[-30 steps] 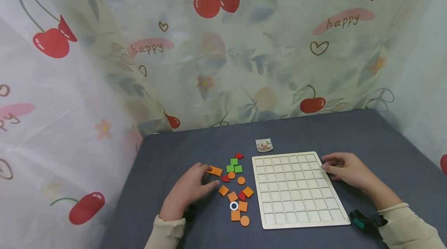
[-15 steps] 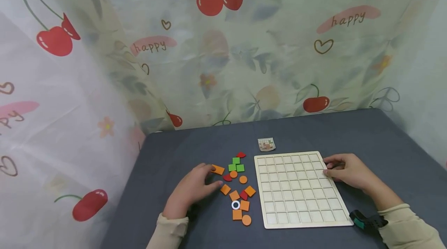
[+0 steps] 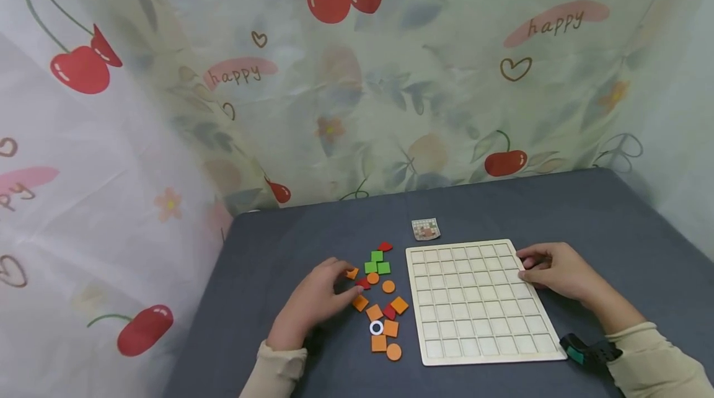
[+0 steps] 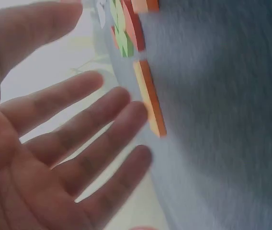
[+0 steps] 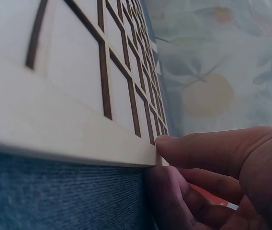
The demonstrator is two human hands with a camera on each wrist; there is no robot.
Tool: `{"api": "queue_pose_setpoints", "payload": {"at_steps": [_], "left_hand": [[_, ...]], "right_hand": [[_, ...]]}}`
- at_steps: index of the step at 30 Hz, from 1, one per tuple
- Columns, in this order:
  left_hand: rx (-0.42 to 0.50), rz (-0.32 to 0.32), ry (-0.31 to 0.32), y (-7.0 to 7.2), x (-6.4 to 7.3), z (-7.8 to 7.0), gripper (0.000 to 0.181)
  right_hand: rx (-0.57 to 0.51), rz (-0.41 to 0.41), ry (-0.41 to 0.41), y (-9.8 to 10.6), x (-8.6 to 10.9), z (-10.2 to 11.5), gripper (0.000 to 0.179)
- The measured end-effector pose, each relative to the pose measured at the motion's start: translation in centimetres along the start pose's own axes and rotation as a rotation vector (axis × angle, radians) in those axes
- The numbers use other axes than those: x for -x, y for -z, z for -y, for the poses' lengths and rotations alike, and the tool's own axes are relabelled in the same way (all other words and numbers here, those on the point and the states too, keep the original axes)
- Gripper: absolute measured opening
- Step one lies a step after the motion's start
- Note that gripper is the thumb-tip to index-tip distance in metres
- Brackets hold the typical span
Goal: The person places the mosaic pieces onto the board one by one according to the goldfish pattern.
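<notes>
Both hands flanked the pieces and the board: the left hand [image 3: 315, 299] at the near left of the pieces, the right hand [image 3: 560, 271] at the board's far right side. Half a second earlier, the left hand had lain slightly farther left; by this moment it had slid toward the pieces, so that its fingers hid more of the orange bar [image 4: 150, 91] and its thumb tip had come up to a red piece [image 3: 363, 283]. Its fingers were extended and spread, with nothing gripped; whether a fingertip touched the bar could not be told. The right hand had kept its place, pinching the edge of the board [image 3: 482, 303] between a thumb on top and a curled finger below. The board had not visibly moved and lay flat on the dark cloth [image 3: 312, 224], right of the pieces. Green squares [image 3: 377, 256], orange discs [image 3: 388, 287], orange squares [image 3: 391, 328] and a white ring [image 3: 371, 328] lay as before between the left hand and the board, and the small card [image 3: 426, 230] rested just beyond the board's far left corner.
</notes>
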State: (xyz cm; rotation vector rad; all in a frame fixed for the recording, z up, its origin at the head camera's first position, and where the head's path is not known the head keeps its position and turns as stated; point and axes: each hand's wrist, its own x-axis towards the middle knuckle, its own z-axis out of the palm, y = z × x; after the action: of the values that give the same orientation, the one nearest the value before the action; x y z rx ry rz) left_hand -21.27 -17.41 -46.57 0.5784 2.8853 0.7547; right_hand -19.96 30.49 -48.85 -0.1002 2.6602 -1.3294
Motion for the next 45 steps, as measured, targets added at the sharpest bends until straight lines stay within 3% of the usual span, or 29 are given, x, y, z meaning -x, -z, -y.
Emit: {"api": "queue_pose_setpoints", "payload": {"at_steps": [6,14,28,45], "left_hand": [[0.023,-0.044,-0.050,-1.2,-1.0,-0.8,0.036],[-0.068,-0.068,-0.076,-2.4,-2.1,-1.2,0.025],[-0.157,-0.078,-0.096,-2.8,-2.9,-1.8,0.020],[-0.178,-0.064,-0.146,-3.1,-3.3,-2.7,0.018]], "right_hand": [[0.017,-0.002,-0.001,0.0,-0.2,-0.1,0.056],[0.022,-0.001,-0.005,0.0,-0.4,-0.3,0.057],[0.036,-0.011,0.000,-0.1,-0.3,-0.1,0.056],[0.017,-0.017,0.011,-0.2,-0.2,-0.1,0.054]]}}
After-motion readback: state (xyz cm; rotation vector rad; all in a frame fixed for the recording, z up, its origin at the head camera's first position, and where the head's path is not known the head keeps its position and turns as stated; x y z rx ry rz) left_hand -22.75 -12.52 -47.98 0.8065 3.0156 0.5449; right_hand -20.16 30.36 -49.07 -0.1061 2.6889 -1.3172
